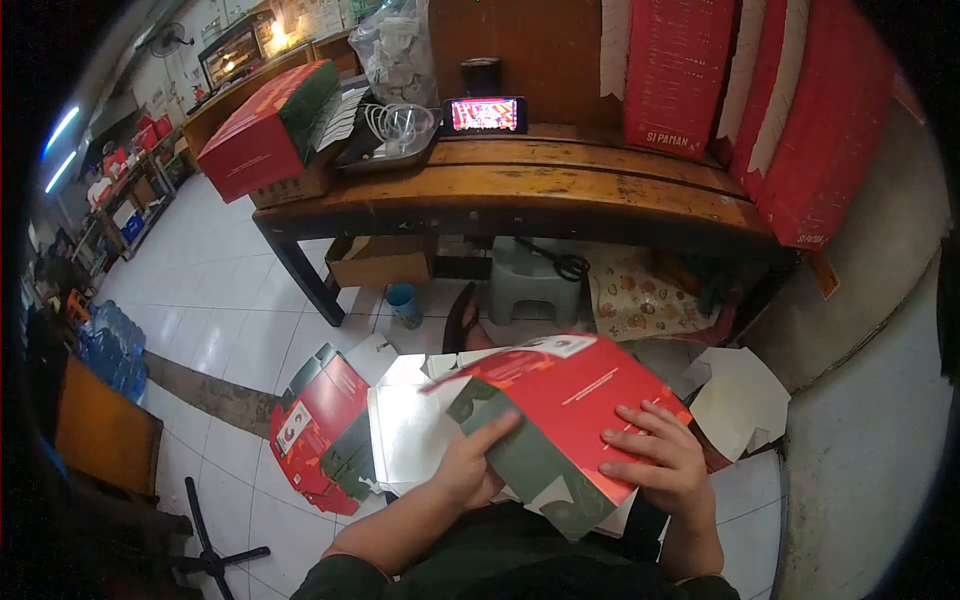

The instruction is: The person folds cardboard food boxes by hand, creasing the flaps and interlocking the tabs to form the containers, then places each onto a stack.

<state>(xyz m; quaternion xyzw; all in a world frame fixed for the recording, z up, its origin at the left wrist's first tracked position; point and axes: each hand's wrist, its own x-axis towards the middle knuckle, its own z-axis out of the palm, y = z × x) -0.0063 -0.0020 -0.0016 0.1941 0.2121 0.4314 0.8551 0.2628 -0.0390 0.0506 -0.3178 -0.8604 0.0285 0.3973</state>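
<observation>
A red and dark green cardboard box [575, 385], partly folded and tilted, is between my hands above my lap. My left hand [475, 465] grips its left green edge, thumb on top and the other fingers hidden beneath. My right hand [660, 460] holds the right side, its fingers spread over the red face and its thumb out of sight. Under and beside it lie unfolded cardboard pieces: a white inner panel [410, 430], a red and green printed panel [318, 430] at the left, and a pale flap [742, 400] at the right.
Ahead stands a wooden bench [560, 180] with a lit phone [485, 115], a dark tray [385, 150], a red box [270, 130] and stacked red cartons [680, 75]. Below it are a grey stool [530, 285] bearing black scissors [570, 265], and a blue cup [404, 305].
</observation>
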